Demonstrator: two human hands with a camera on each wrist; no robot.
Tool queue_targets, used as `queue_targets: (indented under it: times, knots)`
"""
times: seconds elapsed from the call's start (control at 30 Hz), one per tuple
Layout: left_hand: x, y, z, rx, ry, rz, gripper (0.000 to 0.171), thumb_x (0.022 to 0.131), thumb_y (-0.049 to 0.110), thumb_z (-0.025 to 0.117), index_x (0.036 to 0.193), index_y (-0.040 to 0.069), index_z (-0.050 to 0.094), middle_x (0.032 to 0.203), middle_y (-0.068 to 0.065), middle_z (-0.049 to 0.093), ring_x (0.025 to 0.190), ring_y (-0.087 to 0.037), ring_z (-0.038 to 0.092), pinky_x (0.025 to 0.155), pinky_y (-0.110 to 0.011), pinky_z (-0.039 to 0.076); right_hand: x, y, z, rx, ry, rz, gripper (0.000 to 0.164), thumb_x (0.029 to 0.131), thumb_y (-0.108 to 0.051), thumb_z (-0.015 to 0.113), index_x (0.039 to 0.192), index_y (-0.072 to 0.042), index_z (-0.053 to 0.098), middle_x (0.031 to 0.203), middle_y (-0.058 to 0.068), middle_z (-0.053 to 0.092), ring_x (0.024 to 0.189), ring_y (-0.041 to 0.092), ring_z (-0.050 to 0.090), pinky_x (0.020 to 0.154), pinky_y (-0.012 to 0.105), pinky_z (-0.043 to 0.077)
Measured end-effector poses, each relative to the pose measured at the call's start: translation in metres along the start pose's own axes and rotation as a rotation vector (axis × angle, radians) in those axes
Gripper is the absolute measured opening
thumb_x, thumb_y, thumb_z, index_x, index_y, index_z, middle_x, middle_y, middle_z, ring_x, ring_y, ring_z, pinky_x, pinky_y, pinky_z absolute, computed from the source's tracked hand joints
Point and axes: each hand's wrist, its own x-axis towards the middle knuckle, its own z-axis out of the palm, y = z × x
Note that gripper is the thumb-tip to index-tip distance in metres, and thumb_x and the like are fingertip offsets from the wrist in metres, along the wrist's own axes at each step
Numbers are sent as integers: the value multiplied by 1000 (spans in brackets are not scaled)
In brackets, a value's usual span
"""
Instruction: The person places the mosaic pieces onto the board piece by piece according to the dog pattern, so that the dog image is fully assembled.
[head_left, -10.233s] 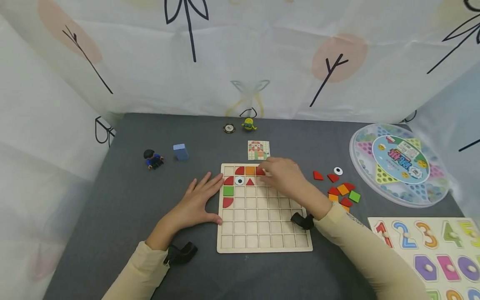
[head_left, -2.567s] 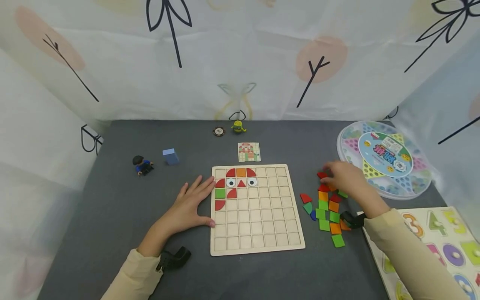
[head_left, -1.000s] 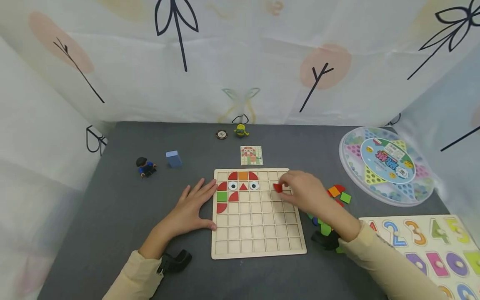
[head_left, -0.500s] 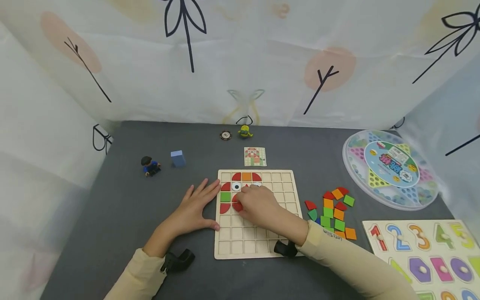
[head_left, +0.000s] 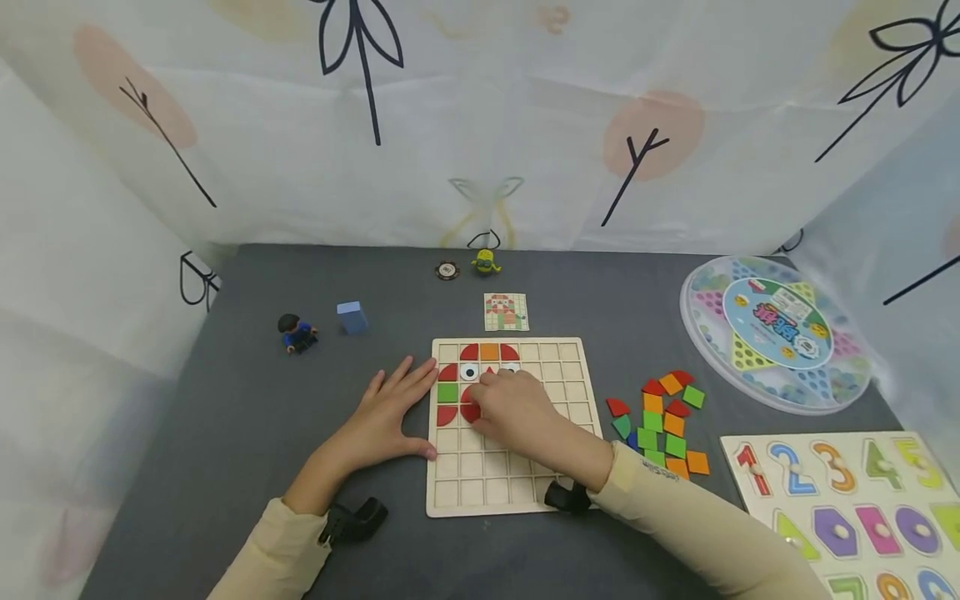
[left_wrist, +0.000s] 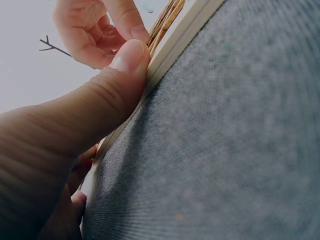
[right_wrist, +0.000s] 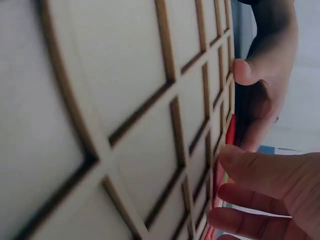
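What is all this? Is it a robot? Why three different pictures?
No, it's a person using their left hand and right hand. The wide picture comes from a camera on the head; the close-ups come from one on each wrist. On the dark table lie a wooden grid board, a small picture card, loose colored tiles, a number board and a blue block. The left hand touches the grid board's edge. The right hand's fingers are at a red piece; I can't tell whether they grip it.
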Motion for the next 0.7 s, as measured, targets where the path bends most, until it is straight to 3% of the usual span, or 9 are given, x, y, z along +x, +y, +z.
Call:
queue_targets:
  times: [0.13,0.3,0.5,0.6,0.7]
  knots:
    - [0,0,0,-5,-2,-4,107,54,61,68,140,19,20,145,5,15,133,-25,4,100,-54,0,-13,17,-9,81,1,27,30,73,-33,68,99,-19,62,88,-6,61,76,12,56,66,29,45]
    - [-1,0,0,-8,-7,-7,107,54,62,67,140,19,20,145,5,14,133,-25,3,100,-53,-1,-49,68,-17,184,52,48,40,73,-26,70,109,-13,58,91,-1,60,77,11,53,71,32,44]
    - [1,-1,2,-14,1,-1,108,53,62,67,140,19,20,145,4,15,133,-26,4,99,-55,0,-104,138,-18,215,102,238,37,74,-20,69,108,-9,58,94,5,58,81,19,56,66,36,45]
    - [0,-3,3,-6,4,-5,109,53,63,67,140,19,19,145,5,14,133,-25,3,99,-55,0,-123,162,-16,231,84,328,33,76,-18,67,107,-8,58,95,7,58,82,22,55,66,37,46]
    - [1,-4,4,-1,0,-9,108,53,63,67,140,21,19,145,6,13,133,-24,2,99,-54,-1,-136,176,-15,254,60,365,30,78,-16,65,105,-6,59,96,8,58,83,23,55,69,40,46]
